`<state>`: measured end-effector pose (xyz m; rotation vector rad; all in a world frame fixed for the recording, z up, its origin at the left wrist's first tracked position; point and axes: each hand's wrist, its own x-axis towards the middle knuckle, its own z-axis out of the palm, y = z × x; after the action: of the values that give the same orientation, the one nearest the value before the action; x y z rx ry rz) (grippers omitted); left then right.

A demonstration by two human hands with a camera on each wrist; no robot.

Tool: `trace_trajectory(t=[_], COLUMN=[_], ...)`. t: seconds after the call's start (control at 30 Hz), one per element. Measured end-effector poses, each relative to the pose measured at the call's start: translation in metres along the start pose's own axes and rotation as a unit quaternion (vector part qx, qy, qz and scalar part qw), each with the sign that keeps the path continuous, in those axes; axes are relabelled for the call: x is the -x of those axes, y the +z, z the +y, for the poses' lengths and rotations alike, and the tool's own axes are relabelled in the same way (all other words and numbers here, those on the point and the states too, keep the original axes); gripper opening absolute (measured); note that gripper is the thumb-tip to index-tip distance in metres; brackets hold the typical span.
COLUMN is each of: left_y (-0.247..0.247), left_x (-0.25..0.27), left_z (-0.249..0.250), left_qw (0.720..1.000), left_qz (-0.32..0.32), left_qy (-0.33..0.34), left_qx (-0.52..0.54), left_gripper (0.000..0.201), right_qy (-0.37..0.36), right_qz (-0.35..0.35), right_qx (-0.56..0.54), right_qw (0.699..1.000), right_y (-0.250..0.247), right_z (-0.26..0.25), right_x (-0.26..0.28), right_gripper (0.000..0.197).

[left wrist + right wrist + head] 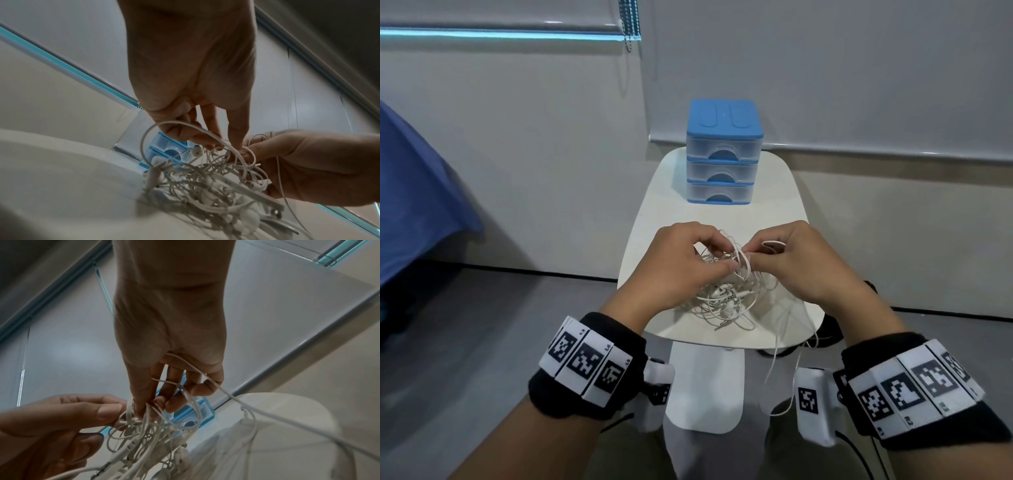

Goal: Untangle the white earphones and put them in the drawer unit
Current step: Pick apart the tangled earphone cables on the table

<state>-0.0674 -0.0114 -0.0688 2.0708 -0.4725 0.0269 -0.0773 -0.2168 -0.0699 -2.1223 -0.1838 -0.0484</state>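
Both hands (732, 260) pinch the tangled earphones (726, 298); only the head view shows one cord trailing off the table (654, 205).

In the head view the left hand (674, 263) and right hand (796, 262) cover the top of the white earphones (726, 301), so each grip's contact point is hidden. One cable drops past the worktop (654, 205) edge at five o'clock. The drawer unit (164, 152) shows only partly behind cables in the left wrist view; near cables blur.
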Motion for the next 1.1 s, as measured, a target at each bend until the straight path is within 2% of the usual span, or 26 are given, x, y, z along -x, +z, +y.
trace_trajectory(t=[0.2, 0.37, 0.53, 0.77, 0.93, 1.03, 1.1], left_y=[0.004, 0.010, 0.013, 0.009, 0.004, 0.004, 0.001], left_x=[0.001, 0.001, 0.000, -0.004, -0.009, -0.010, -0.012], left_z=[-0.002, -0.004, -0.007, -0.005, 0.003, 0.009, 0.012], left_qw=[0.999, 0.992, 0.987, 0.988, 0.988, 0.990, 0.990], left_qz=[0.015, 0.043, 0.049, 0.021, -0.007, -0.031, -0.049], left_qy=[0.007, 0.047, 0.075, 0.071, 0.063, 0.065, 0.076], left_qx=[-0.039, -0.110, -0.130, -0.139, -0.142, -0.120, -0.113], left_gripper=[0.022, 0.022, 0.018, 0.011, 0.014, 0.013, 0.013], right_qy=[-0.007, -0.016, -0.008, -0.012, 0.006, -0.048, -0.085], right_qz=[-0.027, -0.047, -0.041, -0.008, 0.006, 0.057, 0.064], right_qx=[-0.016, -0.008, 0.011, -0.007, 0.006, -0.025, -0.049], right_qw=[0.999, 0.999, 0.999, 1.000, 1.000, 0.997, 0.993], right_y=[-0.001, -0.003, -0.001, 0.004, -0.003, -0.011, -0.014], right_z=[0.002, 0.001, 0.000, 0.001, -0.003, -0.014, -0.023], right_x=[0.001, 0.004, 0.005, 0.004, 0.005, 0.006, 0.007], right_gripper=[0.005, 0.012, 0.012, 0.012, 0.013, 0.030, 0.035])
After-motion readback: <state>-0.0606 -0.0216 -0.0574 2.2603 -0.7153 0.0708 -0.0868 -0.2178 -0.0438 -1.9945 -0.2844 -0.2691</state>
